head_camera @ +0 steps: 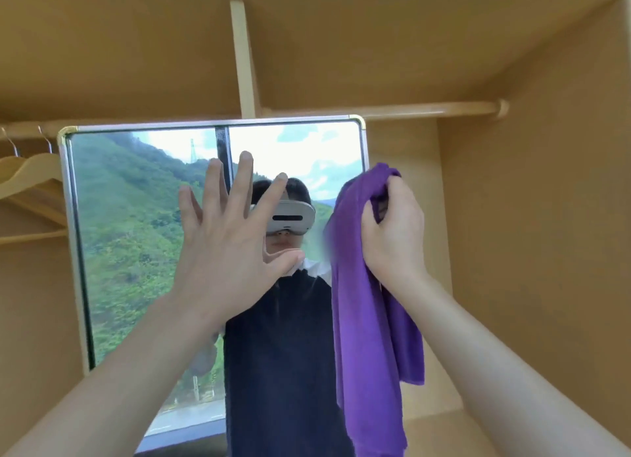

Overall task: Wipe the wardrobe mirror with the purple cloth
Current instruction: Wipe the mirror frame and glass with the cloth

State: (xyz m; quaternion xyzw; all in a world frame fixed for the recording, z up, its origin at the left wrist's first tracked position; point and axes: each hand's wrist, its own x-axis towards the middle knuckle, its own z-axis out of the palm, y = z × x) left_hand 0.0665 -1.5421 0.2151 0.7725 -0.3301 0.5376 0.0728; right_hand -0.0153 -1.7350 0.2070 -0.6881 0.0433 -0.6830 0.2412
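The wardrobe mirror (136,251) has a silver frame with gold corners and stands inside a wooden wardrobe, filling the middle of the view. It reflects green hills, sky and a person wearing a headset. My left hand (228,248) is raised in front of the glass with its fingers spread wide and nothing in it; I cannot tell whether it touches the glass. My right hand (396,234) grips the bunched top of the purple cloth (368,337) at the mirror's right edge. The cloth hangs down long over the mirror's right side.
The wardrobe's wooden walls (529,251) enclose the mirror. A wooden rail (409,110) runs across above on the right. Wooden hangers (30,180) hang from a rail at the left. A vertical divider (244,64) rises above the mirror.
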